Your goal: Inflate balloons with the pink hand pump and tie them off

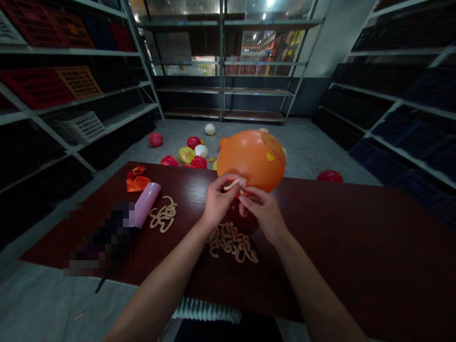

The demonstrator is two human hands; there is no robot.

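Note:
A large inflated orange balloon (242, 154) with a printed pattern is in front of me above the table, its near end at my fingers. My left hand (223, 197) is closed at that end, pinching a pale rubber string (233, 184). My right hand (265, 209) pinches close beside it, thumb and forefinger together at the balloon's neck; the exact grip is partly hidden. Below my hands a pile of beige rubber strings (231, 242) lies on the dark red table (342, 247). A smaller bunch of beige strings (164, 213) rests further left.
On the table's left are a pink cylinder pump (147, 204), a pixelated dark object (110, 232) and flat orange balloons (138, 184). Several inflated balloons (187, 154) lie on the floor beyond, with a red balloon (330, 176) at right. Shelves with crates (78, 80) line the sides.

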